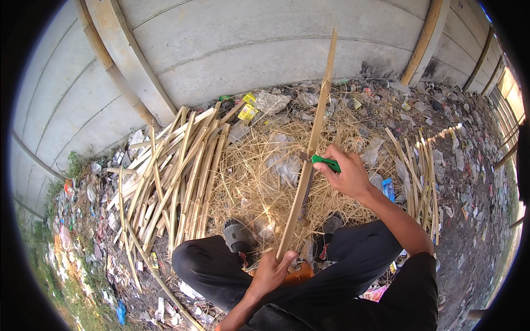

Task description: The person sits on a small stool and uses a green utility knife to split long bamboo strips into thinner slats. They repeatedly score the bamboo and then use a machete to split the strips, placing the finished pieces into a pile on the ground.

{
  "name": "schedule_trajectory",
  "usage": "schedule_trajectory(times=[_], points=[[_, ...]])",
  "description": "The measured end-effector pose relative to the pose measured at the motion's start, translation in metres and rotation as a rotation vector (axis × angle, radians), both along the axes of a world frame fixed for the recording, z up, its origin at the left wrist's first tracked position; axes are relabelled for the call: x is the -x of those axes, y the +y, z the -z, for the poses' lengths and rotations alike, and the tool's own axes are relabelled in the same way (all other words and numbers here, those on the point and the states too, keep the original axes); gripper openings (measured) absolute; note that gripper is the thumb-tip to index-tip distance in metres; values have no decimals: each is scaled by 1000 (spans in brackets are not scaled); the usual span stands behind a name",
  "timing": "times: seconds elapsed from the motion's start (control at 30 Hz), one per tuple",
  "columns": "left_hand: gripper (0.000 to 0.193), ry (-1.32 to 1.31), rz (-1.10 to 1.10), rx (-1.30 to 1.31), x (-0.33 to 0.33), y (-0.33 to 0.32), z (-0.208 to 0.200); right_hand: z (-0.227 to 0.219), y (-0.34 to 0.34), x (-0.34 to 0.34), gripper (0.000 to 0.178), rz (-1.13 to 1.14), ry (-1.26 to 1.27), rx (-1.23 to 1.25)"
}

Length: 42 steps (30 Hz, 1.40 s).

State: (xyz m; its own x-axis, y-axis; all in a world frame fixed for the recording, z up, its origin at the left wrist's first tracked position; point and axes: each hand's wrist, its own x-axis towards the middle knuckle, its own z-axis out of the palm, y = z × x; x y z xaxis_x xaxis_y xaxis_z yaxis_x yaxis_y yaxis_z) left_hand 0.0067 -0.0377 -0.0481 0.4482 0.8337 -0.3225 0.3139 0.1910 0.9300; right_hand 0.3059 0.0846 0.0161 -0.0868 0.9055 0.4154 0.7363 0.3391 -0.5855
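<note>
A long, split bamboo strip [318, 118] slants upward from my lap toward the wall. My left hand [270, 271] is closed round its lower end. In my right hand [349, 174] is a green-handled cutter knife [327, 163], gripped with thumb and fingers. Its dark blade lies against the strip about midway along, partly hidden by the handle and fingers. Beneath the strip, between my feet and the wall, spreads a heap of thin bamboo shavings [248, 171].
A large pile of bamboo strips [185, 171] lies to the left, and a smaller bundle [422, 182] to the right. Concrete panels form a wall [265, 49] ahead, with bamboo poles [428, 41] against it. Litter covers the ground. My sandalled feet [238, 234] flank the strip.
</note>
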Motion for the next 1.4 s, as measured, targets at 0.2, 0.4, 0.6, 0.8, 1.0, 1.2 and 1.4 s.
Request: schedule_trajectory(times=[0.2,0.4,0.6,0.8,1.0,1.2,1.4], points=[[54,72,73,-37,16,-17,5,17,51,-64,32,203,-6,4],[55,119,127,0,38,-26,23,26,50,-99,34,333,-3,-65],[58,-38,154,114,43,-15,30,-8,32,-89,32,115,1068,478],[59,-88,149,159,29,-7,32,-18,-3,-38,28,141,215,134],[61,-21,-12,-138,-3,15,-21,-35,-55,35,30,-175,-118,54],[61,16,-139,-343,-17,26,-33,-10,-68,57,29,-283,-181,-104],[59,-2,-219,-368,-25,30,-43,-8,-72,68,28,-348,-208,-204]])
